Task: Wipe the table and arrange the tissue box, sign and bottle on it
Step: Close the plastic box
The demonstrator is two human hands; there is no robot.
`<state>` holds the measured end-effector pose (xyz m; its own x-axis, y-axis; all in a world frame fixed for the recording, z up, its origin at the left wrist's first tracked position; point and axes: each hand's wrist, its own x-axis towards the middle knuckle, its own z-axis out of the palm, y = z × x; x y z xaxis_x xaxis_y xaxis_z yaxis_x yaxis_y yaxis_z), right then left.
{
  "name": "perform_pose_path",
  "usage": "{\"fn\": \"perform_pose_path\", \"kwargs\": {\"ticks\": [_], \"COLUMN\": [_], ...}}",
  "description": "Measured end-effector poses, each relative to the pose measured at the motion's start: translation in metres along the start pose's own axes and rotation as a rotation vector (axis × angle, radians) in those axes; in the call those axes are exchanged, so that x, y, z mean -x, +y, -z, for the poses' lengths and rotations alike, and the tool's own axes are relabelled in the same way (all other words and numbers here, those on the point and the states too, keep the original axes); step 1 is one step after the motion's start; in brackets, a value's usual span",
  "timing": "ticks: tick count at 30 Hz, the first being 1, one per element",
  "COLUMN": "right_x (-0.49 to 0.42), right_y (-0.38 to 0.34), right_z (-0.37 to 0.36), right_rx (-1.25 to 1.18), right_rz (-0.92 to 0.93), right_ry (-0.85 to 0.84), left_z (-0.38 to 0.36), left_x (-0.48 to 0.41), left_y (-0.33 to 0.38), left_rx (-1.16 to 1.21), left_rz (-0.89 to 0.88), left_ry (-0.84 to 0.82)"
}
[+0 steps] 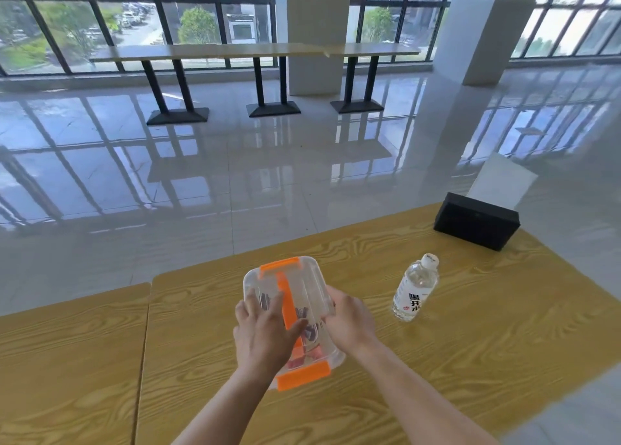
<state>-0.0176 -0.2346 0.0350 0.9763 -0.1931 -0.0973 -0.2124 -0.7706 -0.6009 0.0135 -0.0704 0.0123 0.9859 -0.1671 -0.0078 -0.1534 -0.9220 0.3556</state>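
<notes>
We have both hands on the clear box point(302, 276), which we take for the tissue box. It sits on the table point(470, 343) at its middle, close to us, with orange latches at the near and far ends. Our left hand point(265, 333) lies flat on the lid, fingers point(250, 305) spread and nearly straight and the thumb across the orange handle, so it presses rather than grasps. Our right hand point(349, 320) wraps the box's right edge with curled fingers point(332, 296).

The bottle point(415, 288) stands upright just right of the box, apart from it. The sign point(475, 224), a white card in a black base, sits near the far right corner.

To place the box well, we judge it best to lift or slide it squarely with an even hold on both sides. The smooth plastic could twist under a one-sided grip. The right elbow should stay clear of the bottle, which looks light and easy to tip. We see no cloth, so the wiping looks yet to be done.
</notes>
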Motion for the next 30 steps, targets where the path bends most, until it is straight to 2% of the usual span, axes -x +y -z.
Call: {"fn": "perform_pose_path", "kwargs": {"ticks": [10,15,24,27,30], "right_x": [0.01,0.015,0.024,0.035,0.043], "right_y": [0.082,0.1,0.123,0.128,0.133], "right_z": [0.041,0.043,0.049,0.048,0.042], "right_rx": [0.047,0.021,-0.179,-0.202,-0.194], "right_rz": [-0.09,-0.118,-0.109,-0.07,-0.076], "right_ry": [0.046,0.101,0.143,0.137,0.154], "left_z": [-0.052,-0.063,-0.07,-0.067,-0.065], "left_x": [0.018,0.02,0.02,0.009,-0.006], "left_y": [0.083,0.099,0.101,0.095,0.094], "left_rx": [0.021,-0.006,-0.055,-0.104,-0.165], "left_rz": [-0.009,-0.026,-0.078,-0.243,-0.411], "left_ry": [-0.042,-0.05,-0.064,-0.029,-0.109]}}
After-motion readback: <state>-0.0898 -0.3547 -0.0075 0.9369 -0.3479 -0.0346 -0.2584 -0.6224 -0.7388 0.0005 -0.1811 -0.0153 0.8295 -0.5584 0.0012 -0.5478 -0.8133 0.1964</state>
